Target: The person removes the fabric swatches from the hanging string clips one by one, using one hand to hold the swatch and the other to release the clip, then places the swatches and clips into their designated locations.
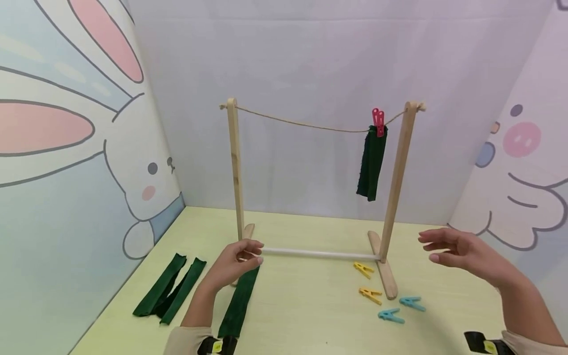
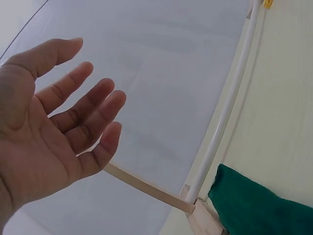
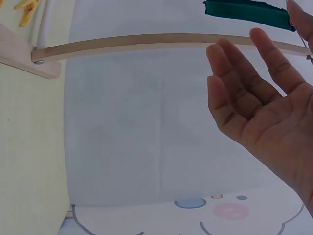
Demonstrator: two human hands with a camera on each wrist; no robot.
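My left hand (image 1: 233, 263) is held above the table by the left post, fingers loosely bent around nothing. Below it lies a green cloth strip (image 1: 240, 305), its upper end hidden behind the hand. My right hand (image 1: 463, 254) hovers to the right of the wooden rack, empty, with relaxed fingers. A folded green cloth (image 1: 372, 165) hangs at the right end of the string (image 1: 306, 126), clipped by a red clothespin (image 1: 378, 122). Two yellow clothespins (image 1: 370, 295) and two blue clothespins (image 1: 391, 315) lie near the rack's right foot.
More green cloth (image 1: 166, 291) lies on the table at the left. The rack has a left post (image 1: 235, 167), a right post (image 1: 398, 182) and a white bar (image 1: 315, 254) low between them. Printed panels stand on both sides, with a pale curtain (image 1: 301, 59) behind.
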